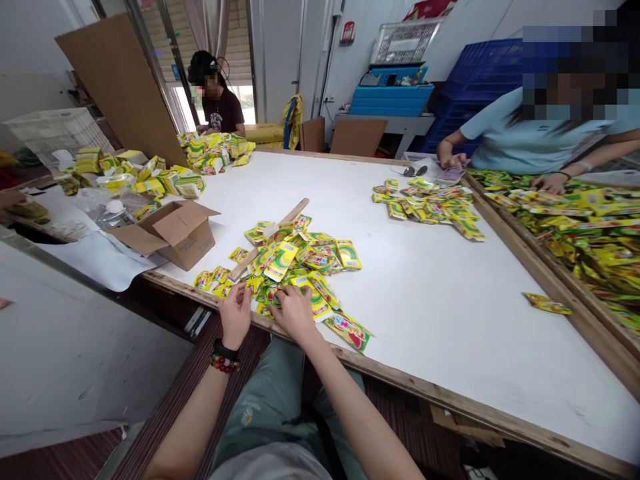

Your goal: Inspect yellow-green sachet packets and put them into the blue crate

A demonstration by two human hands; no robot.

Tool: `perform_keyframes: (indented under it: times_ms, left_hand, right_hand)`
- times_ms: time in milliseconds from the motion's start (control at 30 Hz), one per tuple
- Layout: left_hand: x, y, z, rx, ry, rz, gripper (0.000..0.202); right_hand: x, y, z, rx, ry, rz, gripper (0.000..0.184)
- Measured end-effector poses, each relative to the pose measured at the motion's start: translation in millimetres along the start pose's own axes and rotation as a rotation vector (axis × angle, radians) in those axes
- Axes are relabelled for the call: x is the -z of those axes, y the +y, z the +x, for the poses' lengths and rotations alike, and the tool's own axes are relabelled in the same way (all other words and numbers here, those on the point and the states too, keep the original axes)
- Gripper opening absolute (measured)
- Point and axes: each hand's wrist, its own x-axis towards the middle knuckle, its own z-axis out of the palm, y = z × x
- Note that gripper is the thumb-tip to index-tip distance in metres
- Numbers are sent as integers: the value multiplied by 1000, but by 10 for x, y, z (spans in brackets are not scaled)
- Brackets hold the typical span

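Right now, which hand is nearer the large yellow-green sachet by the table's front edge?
Right hand, just left of the sachet; left hand farther left still.

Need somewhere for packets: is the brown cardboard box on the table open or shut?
Open: the brown cardboard box has its top flaps spread outward.

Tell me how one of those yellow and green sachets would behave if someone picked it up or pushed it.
The glossy sachet near the right hand probably feels light and floppy, since it lies thin and flat. Its shiny surface suggests it may slide easily, so pushing it into the heap of sachets would likely shift its neighbours too.
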Motion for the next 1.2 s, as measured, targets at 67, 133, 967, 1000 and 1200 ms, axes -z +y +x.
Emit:
perform_keyframes:
  times_ms: [67, 133, 967, 1000, 1200]
  left_hand:
    - [-13, 36, -7, 5, 18, -4, 32]
    - [-14, 70, -3, 28, 50, -20, 34]
    - [-908, 995, -716, -439, -754, 34, 25]
    - [-1005, 1058, -717, -574, -806, 181, 34]
    - [-1488, 1302, -499, -929, -1089, 687, 35]
  right_hand:
    - [-60, -24, 10, 17, 59, 94, 41]
    - [-114, -43, 33, 22, 107, 224, 39]
    - [483, 980, -1599, -658, 752, 1289, 36]
    - [505, 1090, -1721, -713, 830, 1259, 37]
    - [503, 1235, -1975, -693, 986, 1112, 37]
